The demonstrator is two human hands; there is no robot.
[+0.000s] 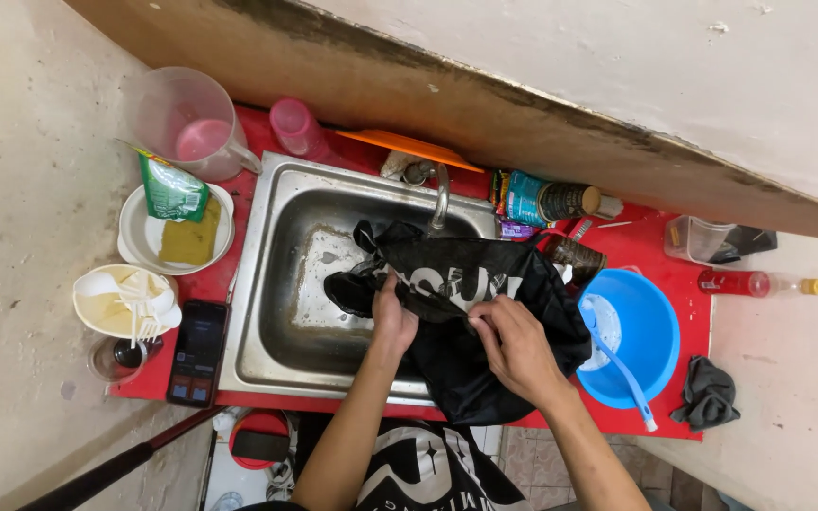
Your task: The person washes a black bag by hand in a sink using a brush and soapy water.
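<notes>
Black fabric, a garment (485,312) with pale lettering, lies draped over the right rim of the steel sink (272,284), part inside the basin and part hanging over the front edge of the red bench (660,421). I have both hands on it. My left hand (393,317) is closed, fingers curled down into a bunched fold at the basin side of the cloth. My right hand (515,345) is also closed, pinching a fold between thumb and fingers near the lettering. The two hands sit near each other, with a short stretch of cloth between them.

A curved tap (440,194) stands at the back of the sink, its spout above the upper edge of the garment. I cannot tell whether water is running.

Right of the garment, touching or just beside it, a blue basin (650,331) holds a light blue brush (622,369). A grey rag (709,393) lies further right on the bench. A red bottle (755,282) lies on its side near the far right corner.

Left of the sink, a dark phone (198,352) lies flat on the bench. Behind it a white bowl (134,232) holds a yellow sponge (188,238) and a green pouch (172,189). A clear jug (186,118) with pink liquid stands at the back left corner.
</notes>
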